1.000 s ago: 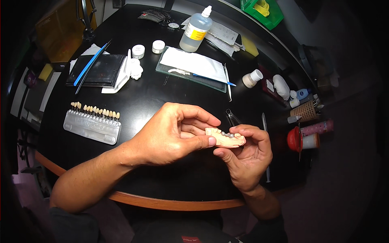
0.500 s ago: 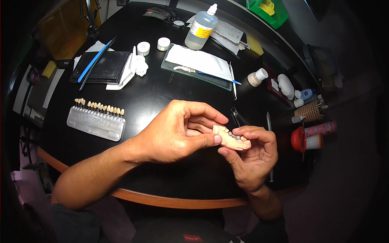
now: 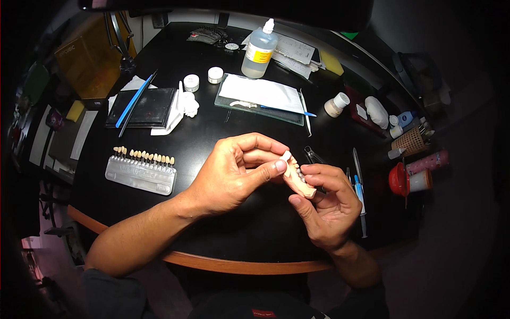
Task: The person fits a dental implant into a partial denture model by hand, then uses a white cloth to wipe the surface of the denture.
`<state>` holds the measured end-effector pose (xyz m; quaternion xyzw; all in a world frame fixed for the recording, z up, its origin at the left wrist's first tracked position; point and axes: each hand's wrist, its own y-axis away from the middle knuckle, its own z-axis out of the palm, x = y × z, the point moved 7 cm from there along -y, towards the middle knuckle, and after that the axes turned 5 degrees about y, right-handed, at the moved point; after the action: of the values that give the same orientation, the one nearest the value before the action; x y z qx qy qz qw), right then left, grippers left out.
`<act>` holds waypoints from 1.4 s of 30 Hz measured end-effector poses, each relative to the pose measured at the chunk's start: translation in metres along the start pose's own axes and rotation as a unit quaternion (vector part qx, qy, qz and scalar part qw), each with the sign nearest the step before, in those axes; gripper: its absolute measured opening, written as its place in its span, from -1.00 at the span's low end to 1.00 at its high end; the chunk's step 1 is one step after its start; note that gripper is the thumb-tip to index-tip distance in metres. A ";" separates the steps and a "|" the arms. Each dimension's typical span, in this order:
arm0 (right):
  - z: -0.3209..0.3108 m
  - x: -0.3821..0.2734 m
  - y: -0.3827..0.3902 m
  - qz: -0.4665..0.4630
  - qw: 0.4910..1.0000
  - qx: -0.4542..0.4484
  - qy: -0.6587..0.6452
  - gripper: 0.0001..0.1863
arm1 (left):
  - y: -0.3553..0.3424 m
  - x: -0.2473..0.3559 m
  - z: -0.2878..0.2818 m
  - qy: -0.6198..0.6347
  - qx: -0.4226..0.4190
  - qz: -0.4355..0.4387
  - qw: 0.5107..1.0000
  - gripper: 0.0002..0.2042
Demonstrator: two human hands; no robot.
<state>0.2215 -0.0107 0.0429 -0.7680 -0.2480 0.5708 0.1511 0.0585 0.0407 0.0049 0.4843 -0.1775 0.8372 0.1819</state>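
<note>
Pale peach in colour, the dental cast is held between both hands on the near side of the glass slab, slightly right of its middle. Grey metallic tooth forms sit along the cast; its long axis slants, one end pointing toward the slab.

Left hand: grasping, thumb and index finger pinching the cast's end closest to the slab. Right hand: grasping, bent fingers at the metallic forms, thumb at the cast's lower edge. Neither hand is released.

Items noted around the slab: white paper lies on it. Beyond it stands a clear bottle with a yellow label. Left of it are two white-lidded jars and, further left, a flat black case with a blue slender tool across it. Nearer than the slab and to its left rests a tooth shade guide. Right of the slab stands a small white-capped bottle; a red bowl lies well apart, right and nearer. Contents of the bowl cannot be determined.
</note>
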 end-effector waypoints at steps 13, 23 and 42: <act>0.000 -0.006 0.002 -0.034 0.999 -0.001 0.029 -0.61 | 0.001 0.005 0.004 -0.004 -0.017 0.034 0.999 -0.73; -0.001 -0.006 0.002 0.002 1.000 0.019 0.006 -0.58 | 0.001 0.010 0.006 -0.016 -0.021 0.037 0.999 -0.71; -0.022 0.002 -0.009 0.104 0.984 -0.032 -0.144 -0.70 | 0.007 0.003 0.019 -0.032 -0.019 0.048 0.998 -0.59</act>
<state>0.2407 -0.0014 0.0526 -0.7035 -0.2044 0.6800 0.0290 0.0678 0.0257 0.0152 0.4982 -0.2217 0.8256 0.1450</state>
